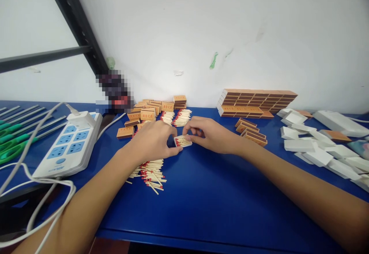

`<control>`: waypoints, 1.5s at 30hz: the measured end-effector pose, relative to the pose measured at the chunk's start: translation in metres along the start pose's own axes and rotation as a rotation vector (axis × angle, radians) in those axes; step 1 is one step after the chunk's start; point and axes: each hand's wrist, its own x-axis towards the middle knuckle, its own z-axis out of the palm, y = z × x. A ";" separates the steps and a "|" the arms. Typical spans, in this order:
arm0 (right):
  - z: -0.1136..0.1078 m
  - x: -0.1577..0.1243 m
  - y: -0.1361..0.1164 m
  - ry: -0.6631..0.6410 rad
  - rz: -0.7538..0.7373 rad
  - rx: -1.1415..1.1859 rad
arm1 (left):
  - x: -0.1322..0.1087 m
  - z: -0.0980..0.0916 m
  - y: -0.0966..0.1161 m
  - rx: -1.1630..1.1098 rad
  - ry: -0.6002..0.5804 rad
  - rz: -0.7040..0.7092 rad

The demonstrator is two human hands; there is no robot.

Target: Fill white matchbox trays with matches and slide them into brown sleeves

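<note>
A small white matchbox tray (187, 144) filled with red-tipped matches sits just above the blue tabletop, between my two hands. My left hand (154, 140) grips its left end, thumb at the near side and fingers at the far side. The fingers of my right hand (209, 134) are curled, with thumb and forefinger closed at the tray's right end, over the matches. Loose matches (154, 171) lie in a heap beneath and in front of my left hand. Two more bundles of matches (182, 117) lie just beyond the tray.
Orange matchbox sleeves (148, 114) are piled at the back left. Stacked matchboxes (256, 102) stand against the wall, with several others (250, 131) nearer. White trays (323, 148) are heaped at right. At left are a power strip (70, 142), cables and green-handled tools (14, 146).
</note>
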 end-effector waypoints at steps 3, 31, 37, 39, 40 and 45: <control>0.002 -0.002 -0.001 -0.040 -0.010 -0.034 | 0.000 0.000 0.001 -0.002 -0.007 0.015; 0.035 0.018 0.023 0.254 0.081 -0.167 | -0.001 0.000 0.002 -0.025 -0.012 0.032; 0.027 0.010 0.023 0.208 0.150 -0.178 | -0.002 -0.003 0.003 -0.046 -0.030 0.002; 0.022 0.002 0.023 0.193 0.177 -0.167 | -0.002 -0.002 0.003 -0.046 -0.026 0.009; 0.019 -0.002 0.023 0.188 0.192 -0.159 | -0.002 -0.002 0.003 -0.046 -0.022 0.013; 0.002 -0.021 0.021 0.126 0.261 -0.173 | 0.000 0.000 0.002 -0.044 -0.012 0.022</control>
